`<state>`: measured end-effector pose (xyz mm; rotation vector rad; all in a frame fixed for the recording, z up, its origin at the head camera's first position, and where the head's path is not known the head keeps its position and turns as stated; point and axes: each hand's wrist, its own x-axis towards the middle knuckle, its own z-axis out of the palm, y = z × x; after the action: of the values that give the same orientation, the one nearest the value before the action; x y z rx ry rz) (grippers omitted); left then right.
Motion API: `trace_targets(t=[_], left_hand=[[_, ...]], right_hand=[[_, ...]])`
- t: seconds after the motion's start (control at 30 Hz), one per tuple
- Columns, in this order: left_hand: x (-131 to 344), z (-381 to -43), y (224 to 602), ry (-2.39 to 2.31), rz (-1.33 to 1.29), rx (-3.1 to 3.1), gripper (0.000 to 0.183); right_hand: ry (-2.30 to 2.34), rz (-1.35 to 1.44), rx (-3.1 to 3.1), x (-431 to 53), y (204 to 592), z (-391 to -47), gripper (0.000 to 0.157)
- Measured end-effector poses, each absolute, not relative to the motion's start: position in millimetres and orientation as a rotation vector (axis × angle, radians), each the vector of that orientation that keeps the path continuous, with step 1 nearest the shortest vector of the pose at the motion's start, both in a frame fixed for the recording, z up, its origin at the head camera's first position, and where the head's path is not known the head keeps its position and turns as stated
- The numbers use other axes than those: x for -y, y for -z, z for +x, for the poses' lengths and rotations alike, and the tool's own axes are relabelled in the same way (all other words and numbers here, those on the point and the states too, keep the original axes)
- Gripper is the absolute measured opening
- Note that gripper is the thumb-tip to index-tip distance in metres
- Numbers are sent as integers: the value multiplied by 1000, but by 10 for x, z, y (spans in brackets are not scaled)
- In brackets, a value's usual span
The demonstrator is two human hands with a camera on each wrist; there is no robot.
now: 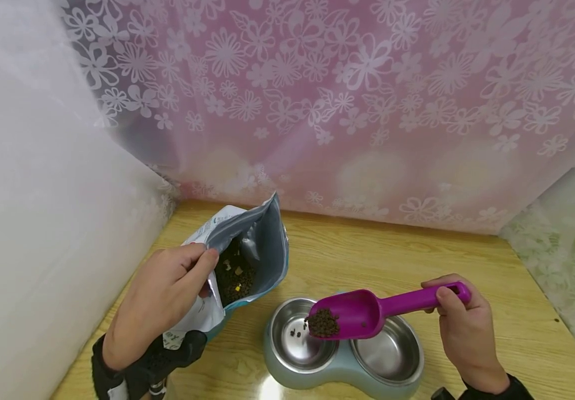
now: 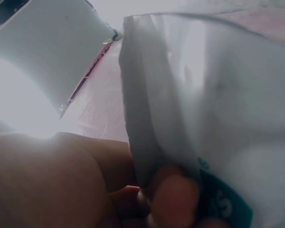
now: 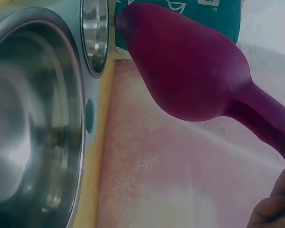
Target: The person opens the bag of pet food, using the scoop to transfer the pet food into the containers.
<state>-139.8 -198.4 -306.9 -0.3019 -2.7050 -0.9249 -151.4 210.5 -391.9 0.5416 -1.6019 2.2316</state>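
Observation:
My left hand (image 1: 159,289) pinches the near edge of an opened pet food bag (image 1: 274,261), thumb outside the folded rim. Brown kibble (image 1: 232,278) with a few yellow bits shows inside it. In my right hand (image 1: 467,328) is the handle of a magenta scoop (image 1: 359,311), its bowl tilted over the left steel bowl (image 1: 287,350). A small heap of kibble (image 1: 323,323) lies at the scoop's lip, and a few pieces are below it in the left bowl. The right steel bowl (image 1: 392,355) is partly covered by the scoop in the head view. The right wrist view shows the scoop's underside.
Both steel bowls sit in one pale blue-green double stand (image 1: 312,380) on a wood-grain table (image 1: 357,250). A pink flowered sheet (image 1: 317,139) hangs behind, with a white sheet (image 1: 42,194) at the left and a pale flowered one (image 1: 567,266) at the right.

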Motion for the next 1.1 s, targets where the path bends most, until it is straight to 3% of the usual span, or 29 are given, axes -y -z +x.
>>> trace_targets(t=[0.73,0.9,1.1], left_hand=[[2000,-1401,3058,916,-285,2721,48],[1998,-1402,3059,913,-290,2713,48],[2000,-1408,3061,908,-300,2704,47]], right_hand=[[-2031,577,1823,-2096,3903,-1531,25],[-1898,675,1904,-2091,3895,-1526,20],[-1781,805,1959,-2049,3886,-1511,25]])
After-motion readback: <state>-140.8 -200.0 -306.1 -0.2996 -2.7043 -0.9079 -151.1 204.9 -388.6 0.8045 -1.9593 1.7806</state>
